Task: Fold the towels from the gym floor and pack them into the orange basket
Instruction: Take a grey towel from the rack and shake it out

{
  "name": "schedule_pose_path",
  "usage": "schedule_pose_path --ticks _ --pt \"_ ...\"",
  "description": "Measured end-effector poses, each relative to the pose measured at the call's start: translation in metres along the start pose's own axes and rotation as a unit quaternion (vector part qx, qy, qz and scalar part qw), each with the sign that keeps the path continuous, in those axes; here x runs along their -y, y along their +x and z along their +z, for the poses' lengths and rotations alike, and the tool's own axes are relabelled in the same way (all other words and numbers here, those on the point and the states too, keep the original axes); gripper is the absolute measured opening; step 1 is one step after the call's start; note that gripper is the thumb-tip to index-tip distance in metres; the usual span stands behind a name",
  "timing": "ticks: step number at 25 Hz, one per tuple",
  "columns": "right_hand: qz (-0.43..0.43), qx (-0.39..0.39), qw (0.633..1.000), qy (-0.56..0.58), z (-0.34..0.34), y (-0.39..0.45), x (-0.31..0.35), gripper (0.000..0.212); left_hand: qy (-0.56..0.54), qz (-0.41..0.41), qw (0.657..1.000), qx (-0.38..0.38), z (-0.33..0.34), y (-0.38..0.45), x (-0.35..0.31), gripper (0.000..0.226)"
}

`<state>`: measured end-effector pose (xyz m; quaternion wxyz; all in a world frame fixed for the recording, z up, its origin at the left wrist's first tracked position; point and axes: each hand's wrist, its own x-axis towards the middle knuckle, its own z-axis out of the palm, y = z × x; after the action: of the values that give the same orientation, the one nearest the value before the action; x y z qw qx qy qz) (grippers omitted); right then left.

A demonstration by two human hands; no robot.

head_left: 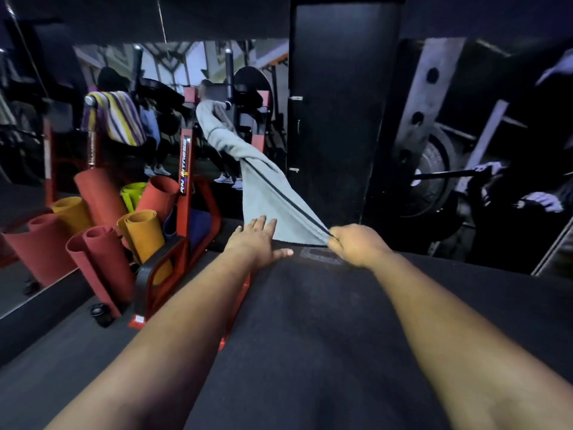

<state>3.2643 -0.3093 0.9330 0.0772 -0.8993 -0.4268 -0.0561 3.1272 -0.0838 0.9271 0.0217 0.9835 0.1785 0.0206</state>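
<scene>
The right hand (356, 245) pinches the grey towel (266, 193) at its corner. Left of the towel, the left hand (260, 240) lies flat with fingers spread, perhaps touching its edge.

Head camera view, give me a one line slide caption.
Right hand pinches a grey towel hanging off red gym equipment while the open left hand reaches toward it.

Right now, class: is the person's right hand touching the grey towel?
Touching. The head view shows the right hand pinching the grey towel at its corner, pulling the cloth taut.
</scene>
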Motion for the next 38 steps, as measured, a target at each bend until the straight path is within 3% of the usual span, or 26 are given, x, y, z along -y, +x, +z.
schedule_pose_path --ticks 5,13,15,18,24,31,38 --pt "-0.041 0.037 0.998 -0.038 -0.012 -0.053 -0.001 0.029 0.018 0.015 1.000 -0.007 -0.003 -0.032 -0.044 0.107" --pt "-0.097 -0.006 0.994 -0.045 -0.036 -0.157 -0.001 0.029 0.005 -0.042 0.999 -0.026 -0.002 -0.142 -0.095 0.108" --pt "-0.089 -0.027 0.994 -0.059 -0.042 -0.187 -0.008 0.020 0.008 -0.056 0.998 -0.029 0.001 -0.176 -0.112 0.108" --pt "-0.056 -0.056 0.994 -0.078 -0.044 -0.226 -0.018 0.028 0.005 -0.059 0.998 -0.033 0.002 -0.220 -0.141 0.108" --pt "-0.001 -0.032 0.997 -0.075 -0.039 -0.314 -0.025 0.025 0.000 -0.044 0.999 0.002 0.011 -0.289 -0.198 0.108" --pt "0.136 0.014 0.986 -0.092 -0.049 -0.462 -0.067 0.024 0.016 0.092 0.994 0.055 0.039 -0.342 -0.301 0.107" --pt "0.326 0.024 0.942 -0.075 -0.064 -0.673 -0.099 0.023 0.013 0.262 0.956 0.130 0.077 -0.429 -0.437 0.103"
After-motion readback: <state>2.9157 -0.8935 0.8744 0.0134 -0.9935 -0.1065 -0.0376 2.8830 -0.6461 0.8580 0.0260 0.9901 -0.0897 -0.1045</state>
